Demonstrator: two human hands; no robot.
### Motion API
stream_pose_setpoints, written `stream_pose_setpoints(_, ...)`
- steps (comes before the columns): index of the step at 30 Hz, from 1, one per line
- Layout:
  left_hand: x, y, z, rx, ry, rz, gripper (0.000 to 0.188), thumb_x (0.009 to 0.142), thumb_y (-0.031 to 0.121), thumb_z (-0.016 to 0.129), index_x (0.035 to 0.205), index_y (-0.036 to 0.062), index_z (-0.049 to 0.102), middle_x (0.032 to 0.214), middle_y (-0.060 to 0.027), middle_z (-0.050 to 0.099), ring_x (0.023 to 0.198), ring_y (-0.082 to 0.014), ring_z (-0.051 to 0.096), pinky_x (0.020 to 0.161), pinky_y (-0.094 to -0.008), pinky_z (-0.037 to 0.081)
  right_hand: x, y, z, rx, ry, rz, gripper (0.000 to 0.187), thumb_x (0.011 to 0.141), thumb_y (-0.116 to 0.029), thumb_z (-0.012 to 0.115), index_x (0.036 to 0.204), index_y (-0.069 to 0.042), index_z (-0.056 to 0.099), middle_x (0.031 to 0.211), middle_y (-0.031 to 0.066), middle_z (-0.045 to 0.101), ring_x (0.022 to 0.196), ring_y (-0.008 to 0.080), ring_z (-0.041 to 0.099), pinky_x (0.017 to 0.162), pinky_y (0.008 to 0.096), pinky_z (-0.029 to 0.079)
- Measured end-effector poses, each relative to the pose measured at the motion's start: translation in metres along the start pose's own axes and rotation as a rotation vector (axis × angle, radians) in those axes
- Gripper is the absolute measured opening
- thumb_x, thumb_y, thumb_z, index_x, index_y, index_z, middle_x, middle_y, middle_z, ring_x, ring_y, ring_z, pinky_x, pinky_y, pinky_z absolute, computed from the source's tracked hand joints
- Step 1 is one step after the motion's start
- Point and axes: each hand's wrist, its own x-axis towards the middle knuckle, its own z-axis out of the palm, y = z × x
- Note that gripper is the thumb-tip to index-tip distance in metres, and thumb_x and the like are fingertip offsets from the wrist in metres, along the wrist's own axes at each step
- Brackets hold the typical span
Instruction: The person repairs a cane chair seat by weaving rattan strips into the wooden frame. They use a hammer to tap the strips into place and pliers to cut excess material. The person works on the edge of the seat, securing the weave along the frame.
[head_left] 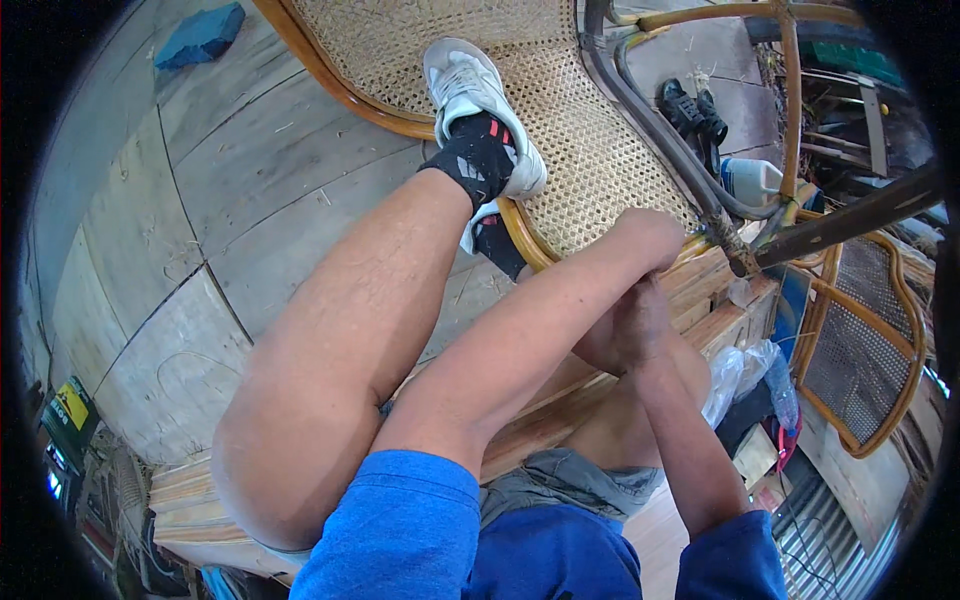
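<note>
A cane-woven rattan chair (570,110) with a rounded orange-brown frame lies in front of me. My left hand (648,240) is curled at the near corner of the woven panel, beside the dark pole joint (740,258). Just below it, my right hand (640,318) is also closed, its fingers close against the left hand. Whatever lies between the fingers is hidden by the hands themselves. My foot in a white sneaker (478,90) rests on the woven panel, and the other shoe is partly covered behind it.
Dark curved poles (660,130) rise on the right. Beyond them are black sandals (692,115) and a white jug (750,182). Another cane-panelled frame (865,340) leans at the right, near plastic bags (745,375). A blue slab (200,36) lies on the floor boards at far left.
</note>
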Motion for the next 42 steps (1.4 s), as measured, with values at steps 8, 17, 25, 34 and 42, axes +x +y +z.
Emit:
stream_pose_setpoints(8, -0.005, -0.003, -0.007, -0.036, -0.032, -0.009, 0.02, 0.072, 0.013, 0.063, 0.09, 0.008, 0.071, 0.096, -0.0109, 0.068, 0.089, -0.0256, 0.066, 0.072, -0.037, 0.053, 0.002, -0.04, -0.006, -1.007, -0.156, -0.158, 0.033, 0.088, -0.014, 0.046, 0.12, -0.004, 0.05, 0.119, 0.0166, 0.054, 0.106, 0.0306, 0.054, 0.087, 0.038, 0.045)
stream_pose_setpoints(17, -0.006, -0.046, 0.001, -0.468, 0.407, -0.009, 0.022, 0.078, 0.021, 0.056, 0.081, 0.0015, 0.067, 0.075, -0.0156, 0.065, 0.069, -0.0309, 0.062, 0.065, -0.0383, 0.049, 0.02, -0.088, 0.014, -1.282, -0.306, 0.098, 0.016, 0.087, -0.01, 0.045, 0.098, -0.007, 0.056, 0.102, 0.0169, 0.057, 0.09, 0.037, 0.06, 0.071, 0.0467, 0.051)
stream_pose_setpoints(25, -0.081, -0.03, 0.053, -0.699, 0.814, -0.36, 0.02, 0.082, 0.019, 0.056, 0.088, 0.0018, 0.064, 0.079, -0.0159, 0.063, 0.077, -0.0294, 0.062, 0.072, -0.0365, 0.047, 0.021, -0.068, -0.008, -1.056, -0.261, -0.051, 0.013, 0.084, -0.011, 0.048, 0.093, -0.009, 0.056, 0.093, 0.0164, 0.056, 0.087, 0.0362, 0.06, 0.071, 0.0448, 0.049)
stream_pose_setpoints(34, -0.085, -0.031, 0.092, -0.474, 0.92, -0.273, 0.013, 0.08, 0.012, 0.06, 0.091, 0.0056, 0.064, 0.091, -0.0131, 0.06, 0.085, -0.0291, 0.06, 0.077, -0.0371, 0.047, 0.029, -0.068, -0.036, -0.888, -0.269, -0.192, 0.013, 0.081, -0.008, 0.051, 0.092, -0.006, 0.057, 0.092, 0.0163, 0.057, 0.089, 0.0364, 0.058, 0.074, 0.045, 0.048)
stream_pose_setpoints(42, -0.088, -0.015, 0.095, -0.131, 0.935, -0.165, 0.008, 0.081, 0.015, 0.062, 0.089, 0.0124, 0.06, 0.086, -0.005, 0.057, 0.079, -0.0241, 0.06, 0.065, -0.0345, 0.051, 0.019, -0.076, -0.05, -1.152, -0.22, -0.39, 0.011, 0.077, -0.01, 0.052, 0.083, -0.008, 0.061, 0.084, 0.0098, 0.058, 0.082, 0.0295, 0.06, 0.069, 0.041, 0.049)
